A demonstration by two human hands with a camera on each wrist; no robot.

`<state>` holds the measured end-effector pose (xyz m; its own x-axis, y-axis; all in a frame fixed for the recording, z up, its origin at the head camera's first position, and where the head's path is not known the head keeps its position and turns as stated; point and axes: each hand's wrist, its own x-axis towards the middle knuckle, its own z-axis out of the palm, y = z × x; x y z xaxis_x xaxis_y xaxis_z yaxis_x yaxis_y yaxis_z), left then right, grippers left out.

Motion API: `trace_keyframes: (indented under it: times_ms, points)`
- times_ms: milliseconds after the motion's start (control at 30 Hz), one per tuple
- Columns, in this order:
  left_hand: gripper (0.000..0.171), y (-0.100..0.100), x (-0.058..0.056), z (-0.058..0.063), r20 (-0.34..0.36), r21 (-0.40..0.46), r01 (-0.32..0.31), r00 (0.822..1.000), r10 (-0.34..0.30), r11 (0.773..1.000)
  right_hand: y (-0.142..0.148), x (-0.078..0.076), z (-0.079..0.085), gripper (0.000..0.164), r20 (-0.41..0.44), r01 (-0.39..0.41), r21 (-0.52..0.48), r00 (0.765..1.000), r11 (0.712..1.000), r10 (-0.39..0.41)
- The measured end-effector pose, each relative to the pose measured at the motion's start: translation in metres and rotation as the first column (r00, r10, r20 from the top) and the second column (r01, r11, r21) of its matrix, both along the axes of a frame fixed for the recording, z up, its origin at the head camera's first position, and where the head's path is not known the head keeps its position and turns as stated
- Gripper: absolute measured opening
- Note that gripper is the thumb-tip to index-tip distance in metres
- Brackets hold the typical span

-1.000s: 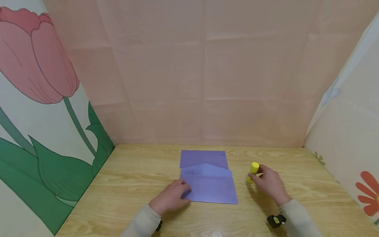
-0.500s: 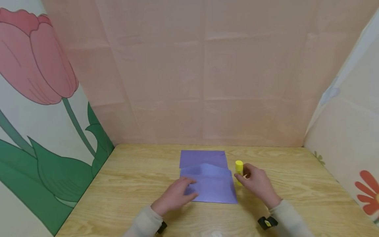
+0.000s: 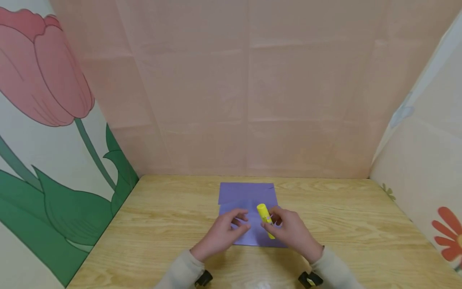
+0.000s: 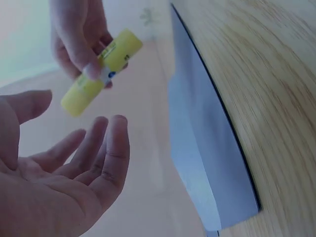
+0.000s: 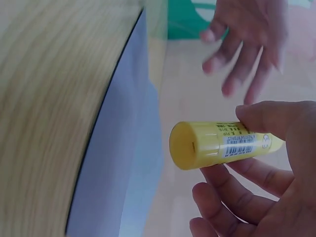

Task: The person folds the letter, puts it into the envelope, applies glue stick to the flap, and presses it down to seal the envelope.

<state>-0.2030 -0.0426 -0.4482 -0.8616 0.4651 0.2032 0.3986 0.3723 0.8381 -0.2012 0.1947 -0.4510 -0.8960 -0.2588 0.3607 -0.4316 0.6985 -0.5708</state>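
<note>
A yellow glue stick (image 3: 265,215) is pinched between the thumb and fingers of my right hand (image 3: 294,229), tilted above the purple envelope. Its cap end points up and toward the left, and a barcode label shows in the right wrist view. Opposite it my left hand (image 3: 223,233) hovers with loosely bent fingers, nothing between them; the left wrist view shows a gap between those fingers and the glue stick (image 4: 101,71). Under both hands lies the near purple envelope (image 3: 252,239), its lighter flap (image 5: 148,148) unfolded on the far side.
A second purple sheet or envelope (image 3: 247,192) lies just beyond the first, partly under its flap. Both rest on a wood-grain table (image 3: 162,216). A pinkish cloth backdrop (image 3: 245,100) rises at the table's back, with flower-printed panels on either side.
My right hand has carried the glue stick leftward from the table's right side to over the envelope, tilting it. My left hand has lifted from the envelope's left edge and moved right.
</note>
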Motion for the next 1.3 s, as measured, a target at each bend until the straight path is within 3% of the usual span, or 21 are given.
trace_keyframes:
  times_ms: [133, 267, 400, 700, 967, 1300]
  points:
    - [0.044, 0.003, 0.0, 0.001, 0.064, 0.053, -0.013, 0.998, 0.01, 0.999, -0.014, 0.004, -0.002, 0.016, -0.015, -0.105, -0.037, 0.994, 0.994, 0.104]
    - [0.039, 0.003, 0.0, 0.002, 0.136, 0.113, -0.015, 0.991, -0.001, 0.993, -0.026, 0.006, -0.004, 0.013, -0.047, -0.224, -0.062, 0.974, 0.973, 0.221]
    - [0.033, 0.002, 0.0, 0.002, 0.152, 0.134, -0.028, 0.988, 0.007, 0.991, -0.032, 0.008, -0.004, 0.017, -0.064, -0.283, -0.063, 0.958, 0.957, 0.279]
    - [0.026, -0.003, -0.004, -0.001, 0.141, 0.105, -0.08, 0.988, 0.065, 0.991, -0.037, 0.009, -0.004, 0.016, -0.03, -0.256, -0.057, 0.967, 0.965, 0.255]
    - [0.023, -0.004, -0.006, -0.005, 0.179, 0.119, -0.141, 0.977, 0.119, 0.983, -0.041, 0.012, -0.005, 0.028, -0.053, -0.158, 0.054, 0.986, 0.986, 0.16]
    - [0.027, -0.006, -0.007, -0.008, 0.1, 0.134, -0.192, 0.979, 0.18, 0.972, -0.04, 0.01, -0.003, 0.027, 0.016, -0.13, 0.076, 0.992, 0.989, 0.129]
